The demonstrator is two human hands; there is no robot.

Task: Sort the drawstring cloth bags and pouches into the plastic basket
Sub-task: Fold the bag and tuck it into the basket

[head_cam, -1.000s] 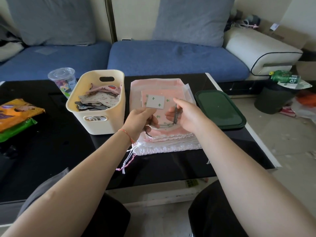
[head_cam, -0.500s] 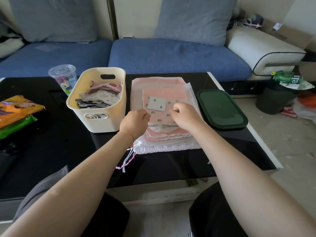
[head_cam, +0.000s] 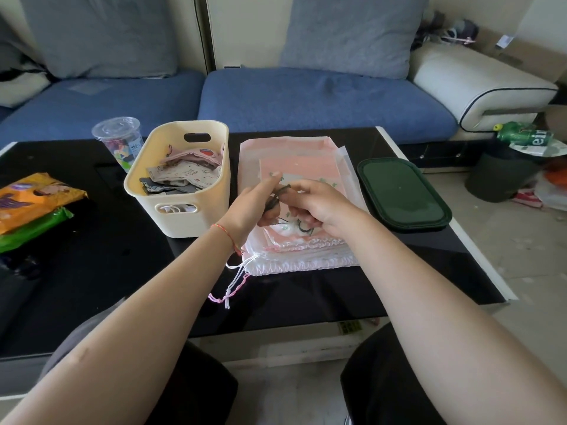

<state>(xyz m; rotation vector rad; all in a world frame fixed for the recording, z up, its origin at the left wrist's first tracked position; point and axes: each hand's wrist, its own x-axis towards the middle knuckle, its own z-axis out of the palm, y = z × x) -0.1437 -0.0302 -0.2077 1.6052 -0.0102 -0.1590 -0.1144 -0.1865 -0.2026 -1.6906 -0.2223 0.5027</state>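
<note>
Premises: a domestic living room. A blue-cushioned sofa [head_cam: 322, 99] with grey back cushions [head_cam: 346, 32] and a cream armrest [head_cam: 478, 84] stands behind a low black glass worktop [head_cam: 92, 271]. Snack packets [head_cam: 33, 200], a lidded plastic cup [head_cam: 118, 142] and a full waste bin [head_cam: 503, 173] indicate household use.

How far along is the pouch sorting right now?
Done: several folded pouches already lie in the cream basket. In hand: the left hand and right hand pinch the dark drawstring of the top pouch. Left: the pink stack of bags on the table.
</note>
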